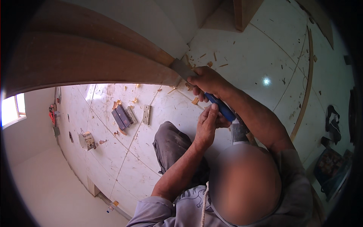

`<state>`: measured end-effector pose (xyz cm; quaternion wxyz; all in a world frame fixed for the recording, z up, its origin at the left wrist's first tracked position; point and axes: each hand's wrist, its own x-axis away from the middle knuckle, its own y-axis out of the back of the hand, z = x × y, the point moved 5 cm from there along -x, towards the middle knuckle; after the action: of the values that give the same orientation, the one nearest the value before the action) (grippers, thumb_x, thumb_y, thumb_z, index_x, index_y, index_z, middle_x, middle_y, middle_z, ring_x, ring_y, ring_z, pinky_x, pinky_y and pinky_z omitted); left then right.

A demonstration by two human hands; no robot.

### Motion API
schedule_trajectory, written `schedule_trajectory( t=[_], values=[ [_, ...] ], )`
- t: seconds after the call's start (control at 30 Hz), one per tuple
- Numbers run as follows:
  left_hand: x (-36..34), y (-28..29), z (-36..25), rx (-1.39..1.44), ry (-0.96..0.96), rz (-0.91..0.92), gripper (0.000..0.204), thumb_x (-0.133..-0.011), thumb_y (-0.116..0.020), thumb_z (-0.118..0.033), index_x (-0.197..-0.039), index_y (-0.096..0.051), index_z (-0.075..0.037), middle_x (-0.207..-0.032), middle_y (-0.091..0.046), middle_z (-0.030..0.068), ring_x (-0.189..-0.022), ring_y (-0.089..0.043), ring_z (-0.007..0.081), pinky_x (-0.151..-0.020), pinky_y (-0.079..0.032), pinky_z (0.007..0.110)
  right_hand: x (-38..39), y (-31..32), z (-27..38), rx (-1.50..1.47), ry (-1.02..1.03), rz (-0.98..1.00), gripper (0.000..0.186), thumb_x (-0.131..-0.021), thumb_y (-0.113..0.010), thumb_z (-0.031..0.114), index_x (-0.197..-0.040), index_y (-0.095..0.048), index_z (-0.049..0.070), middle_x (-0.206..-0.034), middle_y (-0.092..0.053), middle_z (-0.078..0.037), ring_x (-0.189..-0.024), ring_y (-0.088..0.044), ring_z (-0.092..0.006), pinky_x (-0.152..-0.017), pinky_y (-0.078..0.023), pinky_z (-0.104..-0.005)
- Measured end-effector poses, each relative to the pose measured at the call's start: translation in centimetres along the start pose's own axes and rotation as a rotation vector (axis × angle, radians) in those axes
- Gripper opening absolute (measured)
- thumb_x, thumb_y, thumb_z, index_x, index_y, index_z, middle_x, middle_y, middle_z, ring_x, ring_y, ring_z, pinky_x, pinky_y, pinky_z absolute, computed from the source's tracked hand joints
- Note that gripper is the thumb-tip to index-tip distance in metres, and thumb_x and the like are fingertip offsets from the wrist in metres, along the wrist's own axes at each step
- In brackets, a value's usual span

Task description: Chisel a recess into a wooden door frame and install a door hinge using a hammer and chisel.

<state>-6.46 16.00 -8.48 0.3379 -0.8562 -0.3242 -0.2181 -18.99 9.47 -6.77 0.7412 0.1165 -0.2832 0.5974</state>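
My right hand (204,81) grips a broad grey metal blade (179,69) against the lower end of a long reddish-brown wooden board (94,60). My left hand (207,125) has its fingers round the blue handle (223,108) that lies in line with the blade, below my right hand. Pale wood shavings (194,101) are scattered on the tiles around the board's end. Left of my knee (170,140), a steel hinge (146,114) lies beside a dark rectangular case (121,116).
A paint-smeared block (87,140) and red-handled tools (52,113) are to the left. A long wooden strip (307,94) lies on the tiled floor (276,56) at the right, near dark bags (327,170). A wooden panel (244,13) stands at the top. A large blurred round shape fills the lower middle.
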Motion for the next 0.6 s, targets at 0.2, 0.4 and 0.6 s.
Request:
schedule_trajectory(
  t=[0.2,0.4,0.6],
  values=[
    [-0.5,0.1,-0.5,-0.264,-0.028,-0.06,0.047,-0.097,-0.047,-0.047,-0.114,-0.054,-0.004,-0.099,-0.061,0.007,-0.088,-0.061,0.0169,-0.078,-0.052,0.034,0.8,1.0,-1.2,-0.092,0.22,-0.391,0.024,-0.092,-0.053,0.028,-0.089,-0.055,0.004,-0.061,-0.055,-0.006,-0.041,-0.051,-0.014,-0.038,-0.04,-0.0294],
    [-0.1,-0.7,0.1,-0.221,-0.231,-0.169,0.049,-0.099,-0.038,-0.049,-0.119,-0.049,-0.006,-0.098,-0.059,0.007,-0.095,-0.059,0.017,-0.083,-0.049,0.035,3.3,0.9,-1.4,0.325,0.549,-0.516,0.028,-0.092,-0.052,0.035,-0.097,-0.059,0.008,-0.063,-0.056,-0.007,-0.06,-0.057,-0.0139,-0.058,-0.047,-0.0306],
    [-1.7,-0.2,0.0,0.15,-0.115,-0.18,0.047,-0.097,-0.036,-0.055,-0.096,-0.049,-0.011,-0.067,-0.048,-0.0003,-0.054,-0.048,0.0127,-0.049,-0.041,0.027,2.5,-0.1,-3.4,-0.015,0.275,-0.456,0.029,-0.091,-0.057,0.033,-0.099,-0.061,0.006,-0.077,-0.063,-0.006,-0.07,-0.059,-0.0163,-0.064,-0.048,-0.0312]
  ],
)
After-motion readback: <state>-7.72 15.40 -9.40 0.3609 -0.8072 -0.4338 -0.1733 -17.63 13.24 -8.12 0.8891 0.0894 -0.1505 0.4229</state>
